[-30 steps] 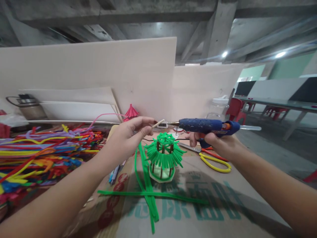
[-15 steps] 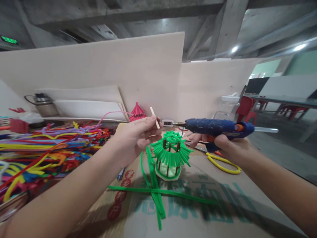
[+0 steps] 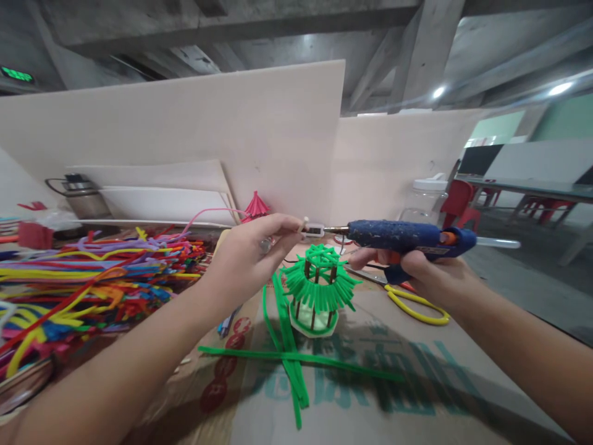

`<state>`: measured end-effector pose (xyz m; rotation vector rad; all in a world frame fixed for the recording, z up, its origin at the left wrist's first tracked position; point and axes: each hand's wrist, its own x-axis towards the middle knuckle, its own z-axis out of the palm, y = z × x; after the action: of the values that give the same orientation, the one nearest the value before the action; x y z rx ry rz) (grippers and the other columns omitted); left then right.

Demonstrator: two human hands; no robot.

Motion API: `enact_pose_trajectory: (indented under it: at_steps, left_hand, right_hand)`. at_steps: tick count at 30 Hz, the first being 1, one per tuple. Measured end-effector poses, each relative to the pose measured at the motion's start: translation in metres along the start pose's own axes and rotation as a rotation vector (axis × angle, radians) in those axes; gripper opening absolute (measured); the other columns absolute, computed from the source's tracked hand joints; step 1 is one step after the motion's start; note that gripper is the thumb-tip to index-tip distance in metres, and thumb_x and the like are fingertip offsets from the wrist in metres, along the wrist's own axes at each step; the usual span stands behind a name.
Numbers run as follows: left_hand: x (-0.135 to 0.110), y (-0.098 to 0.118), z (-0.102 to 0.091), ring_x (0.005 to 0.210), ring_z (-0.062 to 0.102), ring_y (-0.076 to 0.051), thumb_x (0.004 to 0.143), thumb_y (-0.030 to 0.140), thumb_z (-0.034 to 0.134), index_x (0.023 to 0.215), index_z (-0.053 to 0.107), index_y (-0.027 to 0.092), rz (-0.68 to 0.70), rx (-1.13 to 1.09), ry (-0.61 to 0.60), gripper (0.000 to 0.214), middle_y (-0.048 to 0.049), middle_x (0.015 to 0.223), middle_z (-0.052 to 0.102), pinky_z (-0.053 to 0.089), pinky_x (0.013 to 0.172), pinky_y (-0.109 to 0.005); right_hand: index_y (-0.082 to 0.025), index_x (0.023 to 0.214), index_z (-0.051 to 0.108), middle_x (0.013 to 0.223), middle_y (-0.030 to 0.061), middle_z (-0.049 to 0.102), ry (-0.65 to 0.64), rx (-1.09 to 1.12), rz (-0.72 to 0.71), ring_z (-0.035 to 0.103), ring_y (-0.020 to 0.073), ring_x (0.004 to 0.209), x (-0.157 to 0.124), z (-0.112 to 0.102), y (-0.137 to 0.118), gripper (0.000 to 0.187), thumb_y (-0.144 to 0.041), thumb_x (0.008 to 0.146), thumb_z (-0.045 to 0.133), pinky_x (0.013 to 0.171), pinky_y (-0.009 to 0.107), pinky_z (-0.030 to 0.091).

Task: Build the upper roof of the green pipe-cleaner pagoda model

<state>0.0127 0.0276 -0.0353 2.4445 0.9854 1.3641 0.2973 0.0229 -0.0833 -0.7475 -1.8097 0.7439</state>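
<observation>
My left hand (image 3: 252, 256) is closed in a pinch on a short pale stick (image 3: 303, 224), whose end points toward the metal nozzle of a blue glue gun (image 3: 403, 238). My right hand (image 3: 424, 275) grips that glue gun, held level above the table. Below the two hands stands a small green pipe-cleaner pavilion (image 3: 319, 284) with brown posts on a pale base. Loose green pipe cleaners (image 3: 287, 358) lie crossed on the cardboard (image 3: 417, 395) in front of it.
A big heap of coloured pipe cleaners (image 3: 92, 278) fills the left side. Yellow-handled scissors (image 3: 417, 306) lie under my right hand. A small red pavilion (image 3: 256, 207), a clear plastic jar (image 3: 428, 194) and pale boards (image 3: 208, 142) stand behind.
My left hand has turned the stick from upright to lying level, its tip now close to the glue gun's nozzle. The glue gun has barely moved.
</observation>
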Motion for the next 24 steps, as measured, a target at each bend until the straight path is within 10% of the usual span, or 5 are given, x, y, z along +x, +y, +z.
enact_pose_trajectory:
  at_steps: [5, 24]
  left_hand:
    - [-0.0002, -0.0063, -0.0041, 0.091, 0.069, -0.017, 0.098, 0.021, 0.06, 0.1, 0.071, 0.02, 0.302, 0.288, 0.075, 0.011, -0.0036, 0.097, 0.076, 0.051, 0.083, -0.03]
    - [-0.0003, -0.007, -0.002, 0.092, 0.068, -0.019, 0.098, 0.02, 0.06, 0.1, 0.07, 0.018, 0.365, 0.394, 0.11, 0.01, -0.0053, 0.097, 0.076, 0.05, 0.086, -0.032]
  right_hand:
    - [-0.027, 0.083, 0.07, 0.087, 0.0056, 0.073, -0.096, -0.108, -0.068, 0.071, 0.0251, 0.087, 0.0028, 0.0001, -0.0078, 0.04, -0.063, 0.092, 0.058, 0.084, 0.04, 0.056]
    - [-0.026, 0.071, 0.067, 0.063, 0.0037, 0.056, -0.005, -0.14, -0.024, 0.061, 0.0232, 0.068, 0.0015, 0.0037, -0.007, 0.052, -0.076, 0.083, 0.059, 0.064, 0.037, 0.05]
